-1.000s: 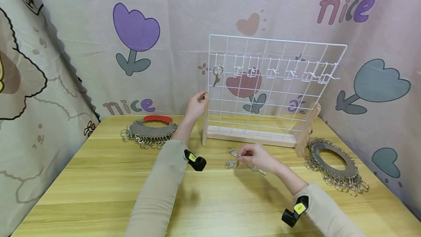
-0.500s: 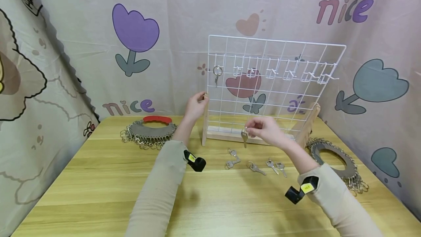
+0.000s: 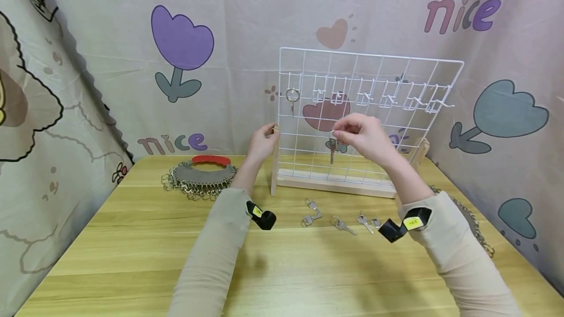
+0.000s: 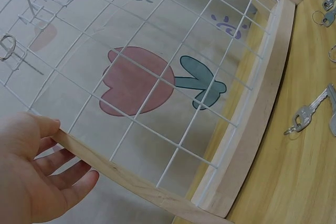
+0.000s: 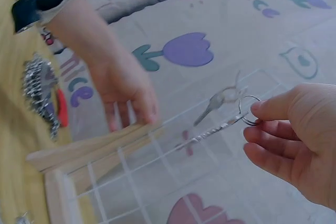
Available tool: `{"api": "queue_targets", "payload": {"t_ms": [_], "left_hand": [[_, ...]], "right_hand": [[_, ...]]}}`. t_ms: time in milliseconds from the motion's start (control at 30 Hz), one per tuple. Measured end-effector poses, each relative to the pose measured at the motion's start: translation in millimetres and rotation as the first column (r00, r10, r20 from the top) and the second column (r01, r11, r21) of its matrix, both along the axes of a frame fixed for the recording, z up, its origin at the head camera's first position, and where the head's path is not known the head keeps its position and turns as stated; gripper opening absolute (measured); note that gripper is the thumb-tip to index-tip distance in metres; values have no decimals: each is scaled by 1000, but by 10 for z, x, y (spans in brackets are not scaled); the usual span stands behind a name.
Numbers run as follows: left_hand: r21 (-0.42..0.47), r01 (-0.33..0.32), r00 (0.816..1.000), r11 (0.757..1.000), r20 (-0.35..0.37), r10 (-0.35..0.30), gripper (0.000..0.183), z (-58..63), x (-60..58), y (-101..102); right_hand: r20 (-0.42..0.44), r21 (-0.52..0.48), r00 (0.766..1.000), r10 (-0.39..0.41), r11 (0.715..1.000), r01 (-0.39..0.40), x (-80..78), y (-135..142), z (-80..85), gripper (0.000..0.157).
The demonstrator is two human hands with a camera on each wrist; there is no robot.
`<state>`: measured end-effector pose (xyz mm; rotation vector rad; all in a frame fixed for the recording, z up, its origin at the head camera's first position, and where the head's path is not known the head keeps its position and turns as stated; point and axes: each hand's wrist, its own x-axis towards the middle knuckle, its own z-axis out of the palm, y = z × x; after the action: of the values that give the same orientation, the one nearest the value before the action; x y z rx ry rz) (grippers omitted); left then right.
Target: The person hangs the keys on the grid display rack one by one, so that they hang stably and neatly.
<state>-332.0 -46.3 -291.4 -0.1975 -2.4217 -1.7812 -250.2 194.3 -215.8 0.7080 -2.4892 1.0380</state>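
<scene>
Right hand (image 3: 363,138): I see it pinching the ring (image 5: 240,107) | key (image 3: 332,153): hangs under these fingertips, before the white grid (image 4: 159,78) | left hand (image 3: 263,142): grips the wooden post (image 3: 275,160), apart from the key.

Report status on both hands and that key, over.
Left hand gripping wooden side post. Right hand pinching key ring, its key hanging before white wire grid. Leftmost hook already occupied by another key.
</scene>
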Motion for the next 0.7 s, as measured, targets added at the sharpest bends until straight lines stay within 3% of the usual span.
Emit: {"api": "queue_targets", "payload": {"t_ms": [233,433,700], "left_hand": [[6,2,1000,1000,-6,-2,46,-4,1,-7],[15,1,1000,1000,-3,-1,47,-17,-13,-9],[9,4,1000,1000,-17,-4,46,-2,-2,-5]], "right_hand": [[-101,-40,994,-51,998,47,-48,-124,227,9],[-102,-104,990,-98,991,87,-122,-234,358,11],[-89,-174,991,-100,981,84,-215,-345,395,12]]}}
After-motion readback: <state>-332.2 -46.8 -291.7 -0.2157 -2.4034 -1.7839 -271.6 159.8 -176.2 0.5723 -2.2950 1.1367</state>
